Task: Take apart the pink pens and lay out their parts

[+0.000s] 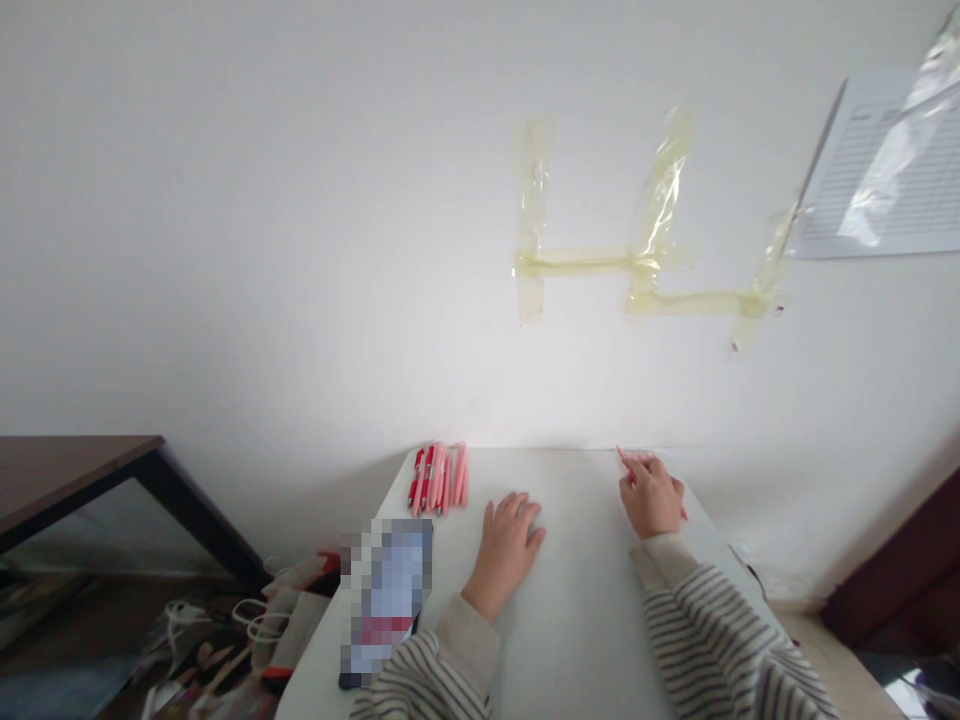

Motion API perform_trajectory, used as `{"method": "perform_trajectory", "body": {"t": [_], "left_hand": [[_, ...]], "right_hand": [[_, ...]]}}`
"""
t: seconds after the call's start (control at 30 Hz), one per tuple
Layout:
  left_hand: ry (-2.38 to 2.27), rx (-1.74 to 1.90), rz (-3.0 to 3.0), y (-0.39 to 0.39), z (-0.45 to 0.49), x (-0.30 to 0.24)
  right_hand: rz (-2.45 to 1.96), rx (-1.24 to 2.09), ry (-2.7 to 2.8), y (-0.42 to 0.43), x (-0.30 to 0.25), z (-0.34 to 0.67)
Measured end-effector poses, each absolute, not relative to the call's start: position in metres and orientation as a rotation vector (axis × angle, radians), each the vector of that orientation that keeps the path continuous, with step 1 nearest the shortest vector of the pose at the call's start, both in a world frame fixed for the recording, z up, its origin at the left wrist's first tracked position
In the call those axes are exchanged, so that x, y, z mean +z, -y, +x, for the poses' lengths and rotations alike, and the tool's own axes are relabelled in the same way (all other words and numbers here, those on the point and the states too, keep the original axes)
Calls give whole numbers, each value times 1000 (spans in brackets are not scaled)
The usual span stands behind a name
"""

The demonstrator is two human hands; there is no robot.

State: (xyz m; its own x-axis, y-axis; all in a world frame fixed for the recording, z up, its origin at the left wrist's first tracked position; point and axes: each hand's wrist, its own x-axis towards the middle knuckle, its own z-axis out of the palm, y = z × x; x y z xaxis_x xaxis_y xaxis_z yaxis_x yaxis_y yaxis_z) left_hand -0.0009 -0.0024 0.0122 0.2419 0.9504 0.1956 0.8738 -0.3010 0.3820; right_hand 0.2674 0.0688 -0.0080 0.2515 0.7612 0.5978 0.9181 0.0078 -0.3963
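Observation:
On the white table my left hand (pixel 510 545) rests palm down and open, holding nothing, its fingers loosely stretched. My right hand (pixel 652 500) is at the far right corner, fingers closed on a pink pen (pixel 621 454) whose tip pokes out towards the wall. More pink (pixel 646 456) shows just beyond the knuckles; the hand covers most of it, so I cannot tell how many pens are there. At the far left corner lie several red and pink pens (pixel 442 478) side by side, left of my left hand and apart from it.
A phone with a blurred-out screen (pixel 394 590) lies along the left edge of the table (pixel 577 610). The wall (pixel 337 250) borders its far edge. A dark-framed table (pixel 82 470) and bags (pixel 292 610) stand to the left. Taped paper (pixel 885 170) hangs at right.

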Motion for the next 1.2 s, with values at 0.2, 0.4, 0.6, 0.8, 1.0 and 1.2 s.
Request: {"method": "perform_trajectory", "body": {"t": [0.2, 0.4, 0.6, 0.8, 1.0, 1.2], "left_hand": [[-1726, 575, 2311, 3, 0, 13], [-1727, 575, 2323, 3, -1, 13], [-1733, 581, 2314, 3, 0, 11], [-1731, 586, 2324, 2, -1, 9], [-1733, 571, 2316, 2, -1, 11], [-1732, 589, 2313, 2, -1, 10]], "right_hand": [[-1874, -347, 1618, -74, -16, 270], [-1925, -368, 1656, -76, -18, 272], [-1973, -296, 1682, -77, -17, 272], [-1988, -331, 1692, -75, -16, 270], [-2018, -361, 1667, -73, -15, 267], [-2075, -343, 1677, -67, -8, 262]]}}
